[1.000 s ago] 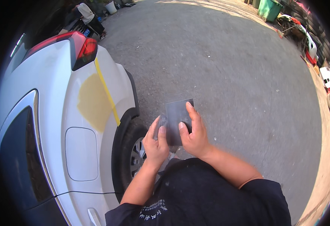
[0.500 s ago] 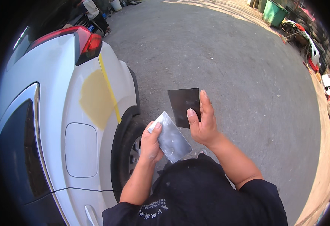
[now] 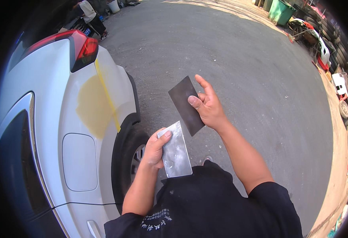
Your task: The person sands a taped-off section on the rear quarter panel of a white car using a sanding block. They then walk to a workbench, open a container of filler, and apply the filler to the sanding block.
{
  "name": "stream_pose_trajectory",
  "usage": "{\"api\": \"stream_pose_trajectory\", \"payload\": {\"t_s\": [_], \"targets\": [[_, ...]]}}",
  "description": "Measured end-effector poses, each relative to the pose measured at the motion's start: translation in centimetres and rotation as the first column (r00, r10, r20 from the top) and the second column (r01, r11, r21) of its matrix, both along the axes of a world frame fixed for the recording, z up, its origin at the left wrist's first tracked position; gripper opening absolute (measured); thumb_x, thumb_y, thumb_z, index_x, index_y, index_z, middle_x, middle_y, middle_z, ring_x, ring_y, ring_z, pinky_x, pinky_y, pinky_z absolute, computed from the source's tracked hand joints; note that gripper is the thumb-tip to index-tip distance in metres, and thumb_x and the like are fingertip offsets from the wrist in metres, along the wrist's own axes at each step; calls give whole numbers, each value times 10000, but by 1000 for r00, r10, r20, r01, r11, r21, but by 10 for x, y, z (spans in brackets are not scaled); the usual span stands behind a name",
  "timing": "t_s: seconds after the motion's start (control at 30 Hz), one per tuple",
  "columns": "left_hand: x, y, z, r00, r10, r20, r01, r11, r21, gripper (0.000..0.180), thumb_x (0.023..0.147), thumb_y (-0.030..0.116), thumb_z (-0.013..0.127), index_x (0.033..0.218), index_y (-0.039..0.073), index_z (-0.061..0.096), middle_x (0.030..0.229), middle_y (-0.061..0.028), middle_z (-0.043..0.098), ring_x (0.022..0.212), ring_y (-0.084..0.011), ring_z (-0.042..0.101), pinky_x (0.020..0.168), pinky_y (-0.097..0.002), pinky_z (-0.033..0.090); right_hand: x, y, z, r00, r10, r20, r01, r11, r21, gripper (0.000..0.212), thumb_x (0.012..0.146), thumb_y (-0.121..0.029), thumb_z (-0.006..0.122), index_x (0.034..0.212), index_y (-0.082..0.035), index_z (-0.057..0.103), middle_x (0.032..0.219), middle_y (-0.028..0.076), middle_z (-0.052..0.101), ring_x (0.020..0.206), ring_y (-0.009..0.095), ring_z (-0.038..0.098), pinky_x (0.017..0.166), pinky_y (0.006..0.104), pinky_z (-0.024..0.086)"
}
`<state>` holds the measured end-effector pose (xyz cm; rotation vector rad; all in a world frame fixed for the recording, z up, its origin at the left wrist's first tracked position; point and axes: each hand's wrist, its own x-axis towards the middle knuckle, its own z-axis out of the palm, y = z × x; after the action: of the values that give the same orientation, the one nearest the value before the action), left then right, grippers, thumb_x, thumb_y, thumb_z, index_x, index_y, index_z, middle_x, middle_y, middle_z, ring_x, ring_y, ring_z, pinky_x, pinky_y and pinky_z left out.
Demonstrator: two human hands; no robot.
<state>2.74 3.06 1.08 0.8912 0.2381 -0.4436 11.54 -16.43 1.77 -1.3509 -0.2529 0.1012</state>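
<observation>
My left hand (image 3: pixel 154 150) grips a thin silver rectangular plate (image 3: pixel 177 152) by its left side, thumb on top. Close above it, a dark rectangular sheet (image 3: pixel 185 106) that looks like sandpaper is pinched in my right hand (image 3: pixel 210 108). The right thumb presses on its face, while the index finger sticks out past its edge; the other fingers are partly hidden behind. The plate and sheet are held near each other in front of my body. To the left, a white car (image 3: pixel 76 99) has a dull yellowish patch (image 3: pixel 92 105) on its rear side, crossed by yellow tape (image 3: pixel 107 95).
The car's rear wheel (image 3: pixel 136 160) is close to my left arm. Grey paved ground (image 3: pixel 261 99) spreads ahead and right. Farther off are a person (image 3: pixel 89 18) by dark equipment, a white bucket (image 3: pixel 113 6), a green bin (image 3: pixel 281 12) and stacked tyres (image 3: pixel 338 47).
The dark sheet has tilted counterclockwise and moved slightly up and left with my right hand, whose index finger has lifted off. The silver plate has turned more upright in my left hand.
</observation>
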Motion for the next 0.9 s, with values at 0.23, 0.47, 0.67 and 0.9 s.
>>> {"api": "stream_pose_trajectory", "payload": {"t_s": [0.23,0.47,0.67,0.9], "targets": [[3,7,5,995,100,22,-101,994,46,228,901,208,636,1010,18,573,859,-75,658,707,-133,644,659,-278,544,-59,-30,-58,961,223,-166,-234,971,-51,823,862,-145,702,1489,-57,175,900,74,642,814,87,600,706,242,486],[5,27,-8,972,182,148,-215,943,253,150,857,104,614,955,33,527,866,-48,609,756,-110,596,688,-276,505,-87,-48,-47,905,204,-373,-181,979,95,798,866,-71,649,1498,-82,162,974,103,644,842,124,617,752,271,501],[7,14,-14,963,-124,238,-4,881,473,202,839,72,629,1008,22,532,882,-12,591,774,-72,548,711,-244,465,-62,-40,-37,937,97,-335,-94,995,25,746,889,-86,636,1480,-42,183,953,92,643,856,116,617,755,267,503],[8,3,-12,976,114,184,-165,941,296,184,885,136,665,1003,25,577,817,-7,600,736,-81,562,683,-233,461,-47,-62,-19,976,9,-217,-22,998,-58,653,902,-87,623,1445,-15,269,996,106,651,875,113,611,765,267,493]]}}
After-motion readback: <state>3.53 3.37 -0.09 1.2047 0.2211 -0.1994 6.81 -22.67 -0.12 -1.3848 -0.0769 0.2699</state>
